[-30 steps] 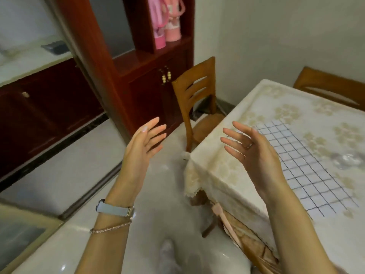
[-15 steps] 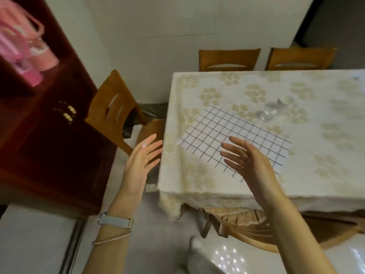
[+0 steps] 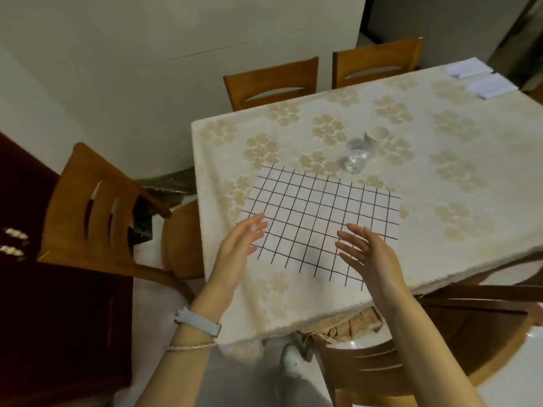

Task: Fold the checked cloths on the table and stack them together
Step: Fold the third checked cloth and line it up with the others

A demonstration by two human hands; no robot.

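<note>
table [image 3: 440,254] w/ checked cloth [image 3: 317,212], chairs [image 3: 273,80] beside

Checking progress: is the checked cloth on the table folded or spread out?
Spread out. The checked cloth lies flat, its grid unbroken, with no fold visible.

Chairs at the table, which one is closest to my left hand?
The slat-backed chair at the table's left end, beside your left hand; the others stand farther off.

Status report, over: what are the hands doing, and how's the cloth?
Left hand and right hand open, empty. Cloth flat, unfolded, below them. Glass and cups just beyond it.
</note>
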